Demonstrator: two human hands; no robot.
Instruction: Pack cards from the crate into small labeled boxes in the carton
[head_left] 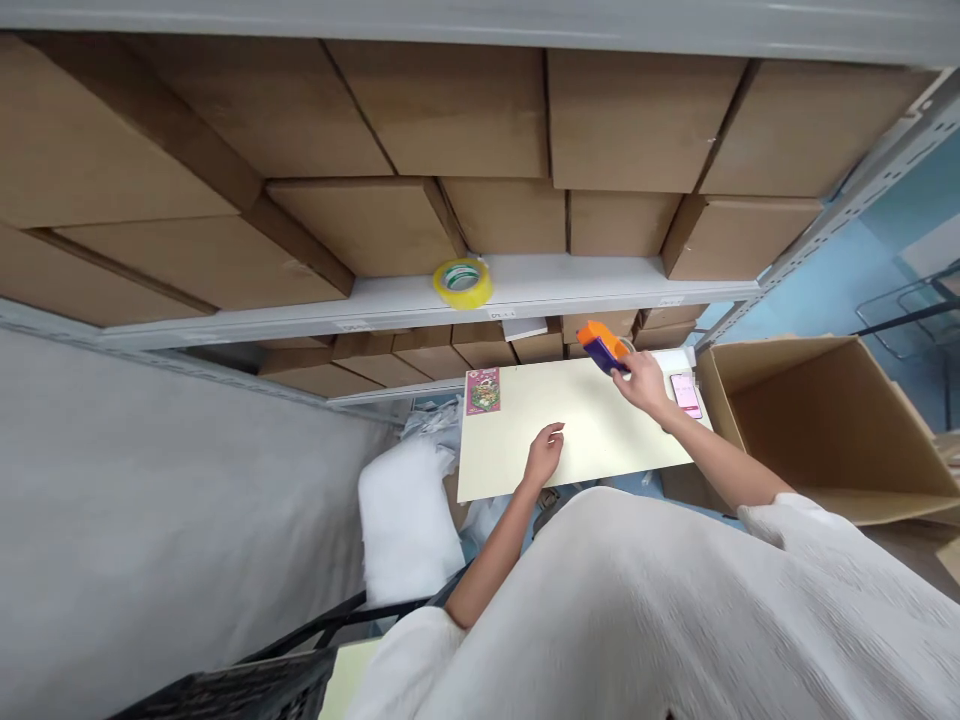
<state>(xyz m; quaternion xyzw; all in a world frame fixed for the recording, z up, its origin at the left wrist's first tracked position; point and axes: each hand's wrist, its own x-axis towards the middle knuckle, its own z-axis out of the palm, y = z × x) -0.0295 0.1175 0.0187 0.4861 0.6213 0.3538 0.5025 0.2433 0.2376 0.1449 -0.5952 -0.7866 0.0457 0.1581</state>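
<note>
An orange and purple tape dispenser (602,347) is gripped in my right hand (643,383), raised over the far right part of the pale board (592,410). My left hand (544,455) hovers by the board's near edge, its fingers loosely bent and nothing visible in them. A pink printed card or packet (483,391) lies flat at the board's far left corner. To the right of my right hand, a phone (686,396) with a lit pinkish screen rests on the board.
Cardboard boxes (472,110) fill the metal shelf (570,282) ahead, and a yellow tape roll (463,284) sits on its edge. A large open carton (832,420) stands at the right. White wrapping material (409,520) is piled left of the board.
</note>
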